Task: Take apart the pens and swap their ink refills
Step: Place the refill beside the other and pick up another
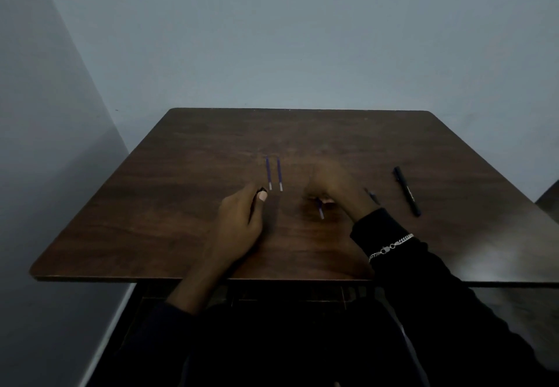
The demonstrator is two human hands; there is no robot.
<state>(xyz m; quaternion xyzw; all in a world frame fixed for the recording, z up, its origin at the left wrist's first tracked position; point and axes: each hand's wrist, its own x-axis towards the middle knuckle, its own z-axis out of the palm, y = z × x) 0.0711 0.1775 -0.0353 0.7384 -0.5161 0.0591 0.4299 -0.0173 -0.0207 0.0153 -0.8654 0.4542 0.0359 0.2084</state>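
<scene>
Two blue ink refills [274, 174] lie side by side near the middle of the dark wooden table [187, 181], their pale tips toward me. My left hand [242, 223] rests on the table just left of them and grips a black pen barrel [255, 203]. My right hand [329, 188], blurred, pinches a third blue refill [320, 209] whose pale tip points toward me. A whole black pen [406, 190] lies at the right. A small dark pen part [372, 196] lies between that pen and my right hand.
The table stands against a grey wall [272, 39] at the back. Its front edge [121, 277] runs just above my lap. A silver chain bracelet [390, 247] sits over my right black sleeve. A second dark surface [547, 196] shows at the far right.
</scene>
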